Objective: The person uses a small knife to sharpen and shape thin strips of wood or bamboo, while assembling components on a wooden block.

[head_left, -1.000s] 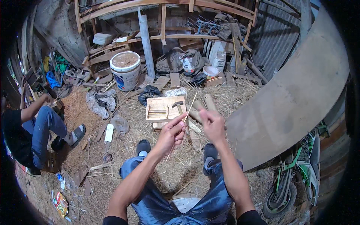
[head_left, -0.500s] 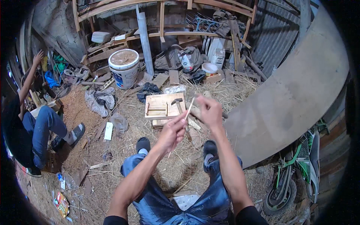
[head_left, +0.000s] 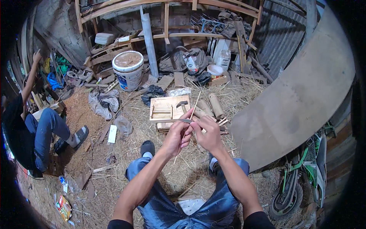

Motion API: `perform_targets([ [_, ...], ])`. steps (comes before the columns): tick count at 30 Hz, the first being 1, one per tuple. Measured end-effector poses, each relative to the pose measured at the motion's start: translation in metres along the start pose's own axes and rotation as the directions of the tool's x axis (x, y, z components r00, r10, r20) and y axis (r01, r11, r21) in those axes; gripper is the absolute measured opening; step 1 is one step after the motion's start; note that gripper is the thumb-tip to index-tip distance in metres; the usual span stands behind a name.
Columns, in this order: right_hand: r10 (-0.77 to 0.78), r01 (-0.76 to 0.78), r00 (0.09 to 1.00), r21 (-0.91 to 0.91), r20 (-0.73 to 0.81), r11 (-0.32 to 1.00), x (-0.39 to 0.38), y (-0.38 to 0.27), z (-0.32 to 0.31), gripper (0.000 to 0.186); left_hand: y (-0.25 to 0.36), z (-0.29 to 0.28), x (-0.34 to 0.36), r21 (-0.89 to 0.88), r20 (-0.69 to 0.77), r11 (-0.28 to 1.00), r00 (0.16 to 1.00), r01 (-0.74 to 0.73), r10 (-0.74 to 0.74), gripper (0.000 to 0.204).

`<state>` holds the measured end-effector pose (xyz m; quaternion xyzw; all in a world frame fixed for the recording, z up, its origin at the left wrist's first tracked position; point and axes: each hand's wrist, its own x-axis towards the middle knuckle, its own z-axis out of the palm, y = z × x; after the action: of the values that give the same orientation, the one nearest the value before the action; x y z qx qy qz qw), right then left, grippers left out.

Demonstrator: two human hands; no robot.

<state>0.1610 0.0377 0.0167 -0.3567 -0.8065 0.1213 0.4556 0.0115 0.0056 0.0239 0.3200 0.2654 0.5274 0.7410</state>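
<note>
My left hand [head_left: 176,135] is closed around a thin, pale stick [head_left: 197,98], which slants up past the fingers. Against it, my right hand [head_left: 206,133] grips a knife, its flat blade [head_left: 184,121] lying across the stick beside my left fingers. Beyond both hands, a light wooden board [head_left: 164,102] rests low on the straw, bearing several slim sticks [head_left: 160,112] and a hammer [head_left: 182,103]. Several short bamboo tubes [head_left: 215,105] lie just right of the board.
A co-worker [head_left: 17,126] sits at left with an arm raised. A bucket [head_left: 127,78], small tub [head_left: 214,69] and wooden rack [head_left: 206,5] are behind. A large curved sheet [head_left: 289,99] fills the right, above a green-framed wheeled vehicle [head_left: 293,171]. Litter [head_left: 63,208] lies lower left.
My right hand has come down and leftward to meet my left hand, bringing the blade across the stick. The co-worker's arm has risen toward the wall.
</note>
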Motion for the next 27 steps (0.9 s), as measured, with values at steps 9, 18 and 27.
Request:
perform_targets([
  [9,-0.151,0.149,0.986,-0.039,-0.064,0.988,0.022,0.026,-0.005,0.018,-0.001,-0.003,-0.006,0.073,-0.081,0.995,0.994,0.073,-0.067,0.053],
  [18,0.154,-0.162,0.973,-0.031,-0.17,0.986,0.038,0.053,-0.024,0.02,-0.006,0.003,-0.011,0.364,-0.03,0.924,0.994,0.112,-0.109,0.052],
  [27,0.142,-0.134,0.987,0.096,-0.077,0.986,0.011,0.017,-0.012,0.02,-0.004,-0.007,-0.002,0.196,-0.125,0.981,0.991,-0.011,0.037,0.05],
])
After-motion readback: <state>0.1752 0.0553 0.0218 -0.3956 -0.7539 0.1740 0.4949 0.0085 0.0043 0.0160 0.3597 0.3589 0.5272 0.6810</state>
